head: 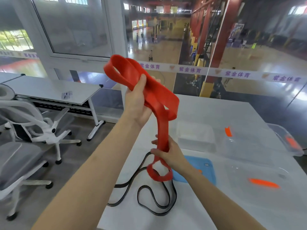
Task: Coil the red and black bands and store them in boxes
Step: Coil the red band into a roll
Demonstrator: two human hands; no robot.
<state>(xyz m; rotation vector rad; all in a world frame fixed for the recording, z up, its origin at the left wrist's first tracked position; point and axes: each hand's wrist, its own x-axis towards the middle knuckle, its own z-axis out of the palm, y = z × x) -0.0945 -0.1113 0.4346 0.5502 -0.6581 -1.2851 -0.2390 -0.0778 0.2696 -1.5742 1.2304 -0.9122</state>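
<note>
Red band [149, 83]: off the tabletop [207, 110], held in the air above its left edge and stretched between both hands.

Left hand [138, 103]: raised, fingers [143, 80] and thumb curled round a bundle of wide loops. Probably keeps the finished turns from springing apart.

Right hand [169, 153]: lower, fingers [156, 152] wrapped round the hanging tail, a small loop dangling beneath. It looks placed to feed the remaining length up onto the bundle. Coil seems partly made, with the tail still loose.

Black band [156, 213]: lies uncoiled in slack curves on the tabletop by the left edge, one bend reaching that edge or slightly past it. Untouched.

Clear boxes: one [196, 136] mid-tabletop, more [259, 176] toward the right edge with orange latches. I cannot tell whether any lids are fastened. A blue lid or mat [204, 170] lies just beside the right wrist.

In the way: the dangling red loop hangs directly over the black band, so the two might tangle. Nothing blocks the reach to the boxes.

Beyond the left edge: grey chairs [25, 130] and a second table [53, 90].
</note>
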